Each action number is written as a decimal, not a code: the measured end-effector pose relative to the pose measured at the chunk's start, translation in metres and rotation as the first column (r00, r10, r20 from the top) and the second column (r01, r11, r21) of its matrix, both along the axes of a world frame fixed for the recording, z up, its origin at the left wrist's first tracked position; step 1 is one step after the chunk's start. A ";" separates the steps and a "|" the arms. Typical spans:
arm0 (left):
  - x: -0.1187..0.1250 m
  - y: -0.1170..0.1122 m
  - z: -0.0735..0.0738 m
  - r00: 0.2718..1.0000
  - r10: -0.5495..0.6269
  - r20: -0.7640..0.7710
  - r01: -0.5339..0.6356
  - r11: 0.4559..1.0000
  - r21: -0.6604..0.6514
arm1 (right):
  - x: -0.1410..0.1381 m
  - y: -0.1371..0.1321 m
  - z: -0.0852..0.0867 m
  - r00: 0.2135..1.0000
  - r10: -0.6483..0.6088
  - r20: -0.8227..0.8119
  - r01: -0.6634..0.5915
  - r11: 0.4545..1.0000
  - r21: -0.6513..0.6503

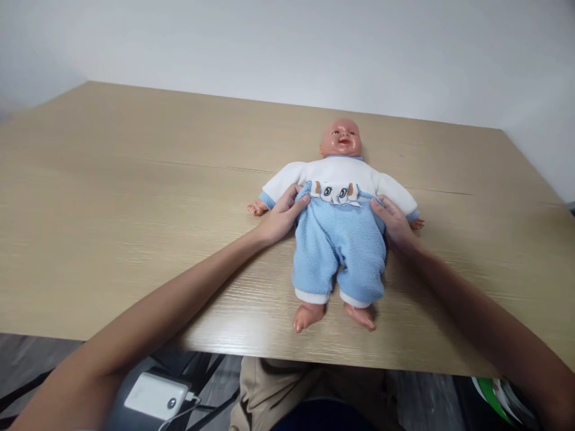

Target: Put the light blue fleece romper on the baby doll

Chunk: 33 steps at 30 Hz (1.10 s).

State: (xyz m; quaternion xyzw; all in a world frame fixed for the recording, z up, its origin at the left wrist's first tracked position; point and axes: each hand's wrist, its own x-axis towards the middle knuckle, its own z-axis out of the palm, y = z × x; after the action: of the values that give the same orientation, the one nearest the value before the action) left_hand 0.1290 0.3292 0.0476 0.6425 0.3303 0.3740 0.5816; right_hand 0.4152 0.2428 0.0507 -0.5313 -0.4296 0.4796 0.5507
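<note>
A baby doll (pixel 340 179) lies on its back on the wooden table (pixel 135 209), head away from me and bare feet near the front edge. It wears a white top and fluffy light blue pants (pixel 338 251). My left hand (pixel 284 214) pinches the left side of the pants' waistband, fingers closed on the fabric. At the waistband's right side, my right hand (pixel 392 221) grips the fabric beside the doll's arm.
A white wall runs behind the table. Below the front edge, a white power bank (pixel 156 396) with a cable rests by my left arm. My lap shows under the table, and something green and white (pixel 494 395) lies at the lower right.
</note>
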 end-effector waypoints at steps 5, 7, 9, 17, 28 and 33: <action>0.001 -0.002 0.015 0.999 -0.028 -0.035 0.030 0.998 0.063 | -0.004 -0.009 0.007 0.998 0.066 -0.024 -0.067 0.996 -0.054; 0.000 -0.003 0.027 0.986 0.005 -0.164 0.025 0.983 0.183 | -0.004 -0.014 0.018 0.981 0.108 0.158 -0.109 0.994 0.000; 0.001 -0.003 0.039 0.953 0.084 -0.291 0.025 0.935 0.353 | -0.006 -0.017 0.033 0.916 0.108 0.387 -0.152 0.985 0.085; 0.014 0.013 0.050 0.952 0.028 -0.303 0.086 0.931 0.355 | -0.004 0.002 0.048 0.887 -0.023 0.461 -0.083 0.975 0.209; 0.004 0.016 0.010 0.993 -0.036 -0.114 0.044 0.996 0.076 | -0.001 0.012 0.008 0.988 0.083 -0.127 -0.097 0.989 -0.116; 0.006 0.018 0.012 0.992 -0.046 -0.117 0.055 0.995 0.081 | -0.007 0.013 0.012 0.979 0.133 -0.156 -0.155 0.979 -0.136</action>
State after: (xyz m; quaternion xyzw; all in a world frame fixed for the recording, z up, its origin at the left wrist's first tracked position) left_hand 0.1346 0.3469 0.0596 0.6950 0.3308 0.3351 0.5434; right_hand 0.4087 0.2560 0.0624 -0.5013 -0.3891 0.5862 0.5037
